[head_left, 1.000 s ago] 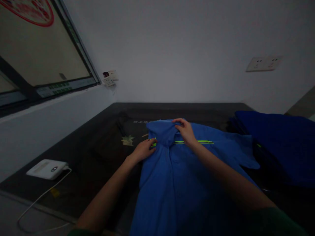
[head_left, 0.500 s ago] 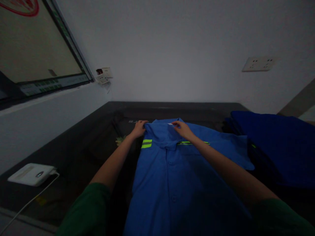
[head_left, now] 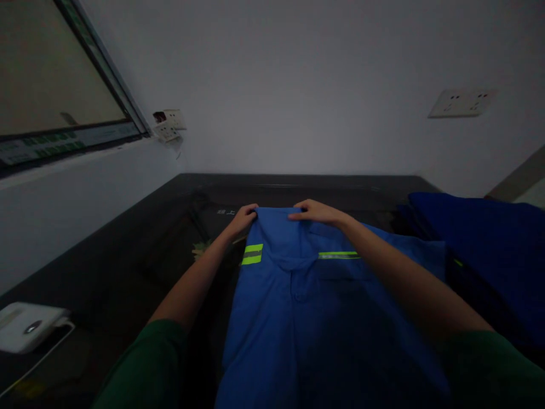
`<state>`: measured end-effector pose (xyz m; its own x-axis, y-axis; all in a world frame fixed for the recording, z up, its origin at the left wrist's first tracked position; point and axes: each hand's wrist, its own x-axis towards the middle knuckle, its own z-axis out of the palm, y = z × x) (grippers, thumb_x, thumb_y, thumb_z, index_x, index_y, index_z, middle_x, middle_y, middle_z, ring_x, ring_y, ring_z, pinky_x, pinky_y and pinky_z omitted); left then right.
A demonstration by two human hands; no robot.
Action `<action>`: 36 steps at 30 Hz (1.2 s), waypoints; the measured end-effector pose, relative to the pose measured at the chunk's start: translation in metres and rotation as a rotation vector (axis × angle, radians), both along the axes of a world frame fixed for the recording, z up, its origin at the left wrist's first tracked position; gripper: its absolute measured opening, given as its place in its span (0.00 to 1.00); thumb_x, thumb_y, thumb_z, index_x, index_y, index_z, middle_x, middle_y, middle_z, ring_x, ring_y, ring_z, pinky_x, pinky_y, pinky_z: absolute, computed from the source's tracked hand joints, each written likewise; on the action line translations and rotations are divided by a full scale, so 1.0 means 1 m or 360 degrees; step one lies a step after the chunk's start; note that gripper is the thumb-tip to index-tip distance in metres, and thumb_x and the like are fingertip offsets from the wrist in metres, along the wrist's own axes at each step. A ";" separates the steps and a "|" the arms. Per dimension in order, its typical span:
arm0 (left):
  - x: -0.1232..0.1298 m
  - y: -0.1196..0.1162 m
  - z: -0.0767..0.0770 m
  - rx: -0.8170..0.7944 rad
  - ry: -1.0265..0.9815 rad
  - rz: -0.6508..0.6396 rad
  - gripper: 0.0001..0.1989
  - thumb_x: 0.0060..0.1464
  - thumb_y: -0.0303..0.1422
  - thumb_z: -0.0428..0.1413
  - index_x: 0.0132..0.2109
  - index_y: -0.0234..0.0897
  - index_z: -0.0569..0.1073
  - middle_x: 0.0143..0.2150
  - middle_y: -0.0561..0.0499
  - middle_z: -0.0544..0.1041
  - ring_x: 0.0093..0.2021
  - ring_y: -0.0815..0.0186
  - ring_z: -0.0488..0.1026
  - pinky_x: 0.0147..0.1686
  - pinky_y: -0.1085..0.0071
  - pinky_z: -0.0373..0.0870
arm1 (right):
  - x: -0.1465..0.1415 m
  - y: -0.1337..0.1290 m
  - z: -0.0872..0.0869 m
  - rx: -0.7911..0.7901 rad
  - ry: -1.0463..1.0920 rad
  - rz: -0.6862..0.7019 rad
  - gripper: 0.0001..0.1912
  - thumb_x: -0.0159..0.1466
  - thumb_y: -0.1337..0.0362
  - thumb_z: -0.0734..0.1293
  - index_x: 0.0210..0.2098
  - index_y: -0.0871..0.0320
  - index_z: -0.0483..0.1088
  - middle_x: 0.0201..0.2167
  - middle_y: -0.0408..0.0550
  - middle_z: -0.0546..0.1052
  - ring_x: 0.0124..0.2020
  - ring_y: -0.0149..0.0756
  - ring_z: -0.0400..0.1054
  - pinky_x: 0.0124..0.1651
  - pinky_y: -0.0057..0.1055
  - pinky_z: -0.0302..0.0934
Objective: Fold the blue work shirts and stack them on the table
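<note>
A blue work shirt (head_left: 264, 318) with yellow-green reflective strips lies spread on a dark table, its collar end away from me. At the collar's left corner my left hand (head_left: 246, 217) is closed on the fabric. My right hand (head_left: 314, 212) pinches the collar's right side between thumb and fingers. Between the two hands the collar cloth is pulled flat. One reflective strip (head_left: 252, 254) shows at the shirt's left edge, another on the right of the chest, partly behind my right forearm. The right sleeve reaches out to the right.
A stack of folded dark-blue clothes (head_left: 481, 227) stands on the right. On the left a white device (head_left: 32, 326) with a cable lies on the dark table (head_left: 140, 244). Walls with power sockets (head_left: 463, 103) rise behind, with a window at the upper left.
The collar has been lifted and drawn flat between both hands; the white label at its edge no longer shows. My right hand has shifted its grip there. The view has tilted slightly.
</note>
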<state>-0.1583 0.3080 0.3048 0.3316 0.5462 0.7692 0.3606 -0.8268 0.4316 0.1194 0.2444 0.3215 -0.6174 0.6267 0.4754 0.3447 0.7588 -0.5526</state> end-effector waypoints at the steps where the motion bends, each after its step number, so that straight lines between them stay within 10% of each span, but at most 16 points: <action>1: 0.001 0.002 0.003 0.0005 -0.0005 -0.0011 0.04 0.44 0.28 0.49 0.27 0.35 0.69 0.27 0.54 0.70 0.33 0.66 0.68 0.38 0.71 0.66 | 0.006 -0.009 -0.003 -0.0112 0.0193 0.0090 0.18 0.55 0.50 0.70 0.32 0.60 0.71 0.30 0.45 0.76 0.33 0.33 0.69 0.38 0.31 0.64; 7: 0.006 0.015 0.005 -0.0029 0.0041 -0.0037 0.07 0.46 0.31 0.49 0.30 0.35 0.71 0.30 0.53 0.71 0.35 0.65 0.68 0.38 0.71 0.65 | 0.022 -0.041 -0.031 -0.0598 0.0665 0.0192 0.26 0.46 0.62 0.77 0.40 0.55 0.64 0.34 0.41 0.73 0.33 0.31 0.70 0.38 0.31 0.68; 14: 0.002 0.019 -0.006 -0.0103 0.0188 -0.0002 0.16 0.55 0.43 0.50 0.31 0.35 0.71 0.29 0.53 0.71 0.33 0.66 0.67 0.35 0.72 0.64 | 0.046 -0.044 -0.024 -0.0164 0.0645 -0.0287 0.30 0.51 0.62 0.74 0.52 0.53 0.66 0.28 0.38 0.70 0.19 0.23 0.58 0.18 0.21 0.52; 20: 0.001 0.025 -0.006 0.0015 0.0328 0.0308 0.16 0.57 0.41 0.49 0.28 0.35 0.70 0.27 0.53 0.70 0.31 0.66 0.66 0.33 0.72 0.62 | 0.065 -0.010 -0.068 -0.0022 0.0663 -0.0897 0.16 0.57 0.64 0.68 0.44 0.58 0.66 0.24 0.40 0.69 0.21 0.30 0.64 0.22 0.26 0.59; 31: 0.011 0.017 0.000 0.0308 0.0772 0.0442 0.17 0.57 0.46 0.52 0.39 0.38 0.77 0.39 0.47 0.78 0.40 0.59 0.73 0.43 0.67 0.65 | 0.028 -0.057 -0.122 -0.0152 0.0507 -0.0309 0.33 0.53 0.60 0.71 0.55 0.54 0.59 0.35 0.43 0.72 0.35 0.35 0.69 0.39 0.34 0.66; 36: 0.015 0.019 -0.002 0.0452 0.0866 0.0428 0.10 0.55 0.40 0.56 0.35 0.40 0.77 0.34 0.48 0.78 0.38 0.59 0.73 0.45 0.67 0.63 | 0.021 -0.067 -0.120 -0.0047 0.0474 -0.0331 0.23 0.57 0.62 0.68 0.51 0.52 0.62 0.30 0.40 0.67 0.32 0.35 0.66 0.37 0.33 0.63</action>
